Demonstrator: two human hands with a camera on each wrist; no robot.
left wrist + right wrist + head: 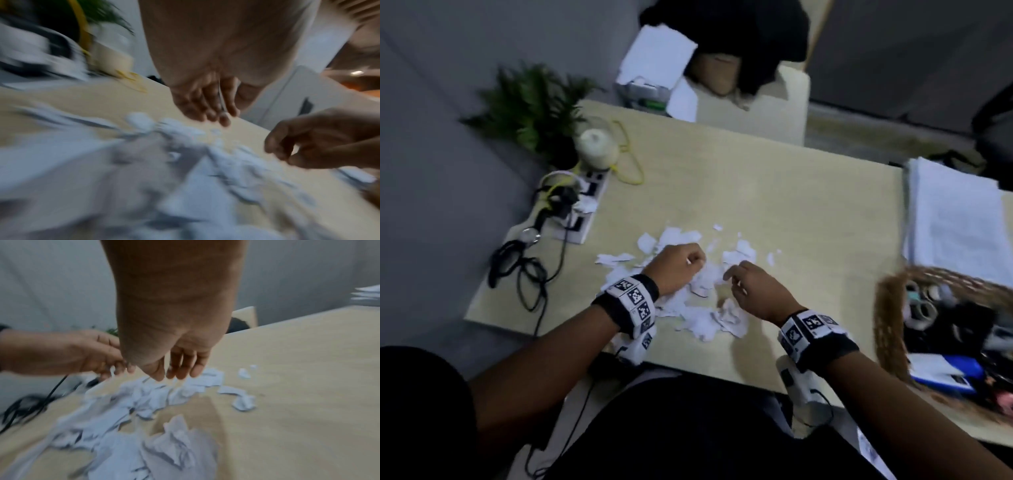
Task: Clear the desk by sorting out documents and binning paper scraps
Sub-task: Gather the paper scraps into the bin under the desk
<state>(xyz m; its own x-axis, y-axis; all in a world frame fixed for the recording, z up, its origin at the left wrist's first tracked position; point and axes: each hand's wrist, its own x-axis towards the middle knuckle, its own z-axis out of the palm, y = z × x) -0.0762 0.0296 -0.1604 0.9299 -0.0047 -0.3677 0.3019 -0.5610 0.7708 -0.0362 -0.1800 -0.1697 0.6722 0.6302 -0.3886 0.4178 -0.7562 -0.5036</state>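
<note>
Torn white paper scraps (702, 318) lie heaped on the pale wooden desk (756, 192) near its front edge; both wrist views also show the scraps (185, 138) (156, 395). My left hand (681, 263) hovers over the left of the heap, fingers curled, pinching a thin white scrap (221, 97). My right hand (736, 277) hangs just right of it, its fingers (176, 368) pointing loosely down over the scraps with nothing in them. A stack of white documents (959, 219) lies at the desk's right edge.
A wicker basket (893, 308) of stationery stands front right. A power strip (589, 202) and black cables (524, 270) fill the left edge, with a jar (595, 144) and a plant (534, 102) behind. Beyond the desk stands a box of papers (650, 65).
</note>
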